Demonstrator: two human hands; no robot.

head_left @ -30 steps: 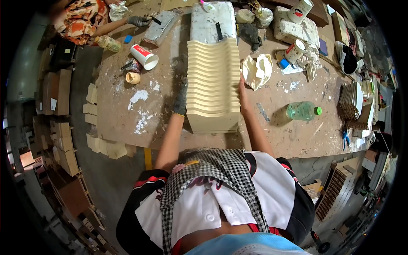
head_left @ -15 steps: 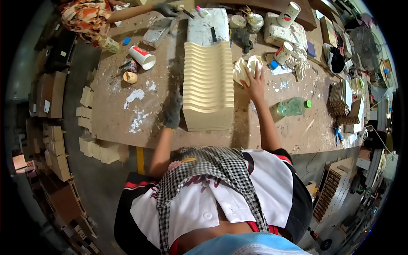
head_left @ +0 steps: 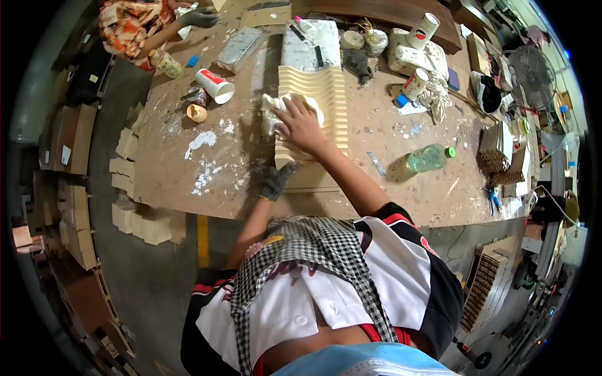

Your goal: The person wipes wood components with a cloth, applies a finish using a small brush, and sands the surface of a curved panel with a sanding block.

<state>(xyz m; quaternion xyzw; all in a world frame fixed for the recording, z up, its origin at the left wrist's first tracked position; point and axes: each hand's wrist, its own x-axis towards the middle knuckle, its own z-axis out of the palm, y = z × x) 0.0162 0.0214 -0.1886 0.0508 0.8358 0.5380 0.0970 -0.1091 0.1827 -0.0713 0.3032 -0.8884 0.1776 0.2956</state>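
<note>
A cream stack of wavy-edged boards [head_left: 335, 119] lies on the worktable in front of me, its rippled top facing up. My right hand [head_left: 300, 125], bare, presses a crumpled white cloth [head_left: 271, 113] against the ripples, fingers spread over it. Part of the cloth hangs past the stack's left edge. My left hand [head_left: 276, 180], in a dark grey glove, holds the near left corner of the stack with its fingertips on the edge; its thumb is hard to make out.
Beyond the stack is a white paint-marked block [head_left: 307, 47] with black strips on it. Left stand a tipped paper cup [head_left: 216, 86] and a small tan cup [head_left: 196, 113]. A green-capped bottle [head_left: 429, 158] lies right. A co-worker's gloved hand [head_left: 199, 17] is at the far left.
My right hand has brought the cloth from the table on the right onto the stack. My left hand has shifted to the stack's near corner. The co-worker's hand has moved left, away from the white block.
</note>
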